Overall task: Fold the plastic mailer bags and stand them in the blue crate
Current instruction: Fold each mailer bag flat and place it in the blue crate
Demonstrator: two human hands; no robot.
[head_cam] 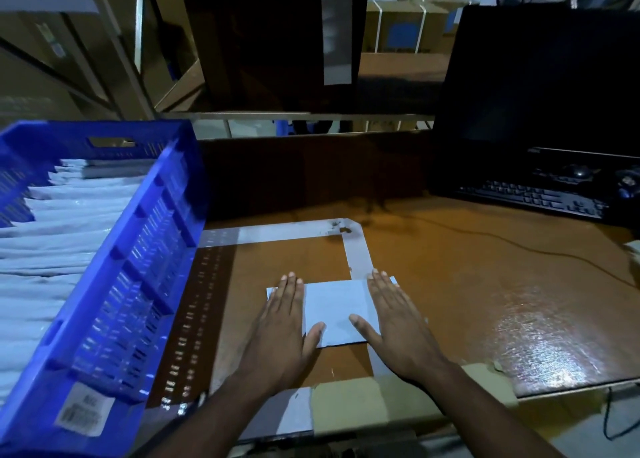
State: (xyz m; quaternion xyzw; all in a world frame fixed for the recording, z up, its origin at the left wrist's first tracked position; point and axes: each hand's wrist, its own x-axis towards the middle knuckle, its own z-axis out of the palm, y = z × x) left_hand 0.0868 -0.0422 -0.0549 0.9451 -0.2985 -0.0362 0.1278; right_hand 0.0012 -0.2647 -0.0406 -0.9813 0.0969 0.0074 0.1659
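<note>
Grey folded mailer bag (334,310) on table | between 2 flat hands: left hand (287,322), right hand (398,322) pressing its ends

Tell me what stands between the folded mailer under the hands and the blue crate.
Only the blue crate's own near side wall: the folded mailer, pressed flat by both hands, must be lifted over it. The bare table strip between them holds nothing visible.

Blue crate (104,284) is cut off at 9 and 6 o'clock; its label (85,411) is too blurred to be read. Folded mailer (334,312) ends are hidden under left hand (282,333) & right hand (398,329). Keyboard (533,198) at 2 o'clock is lost in dark.
</note>
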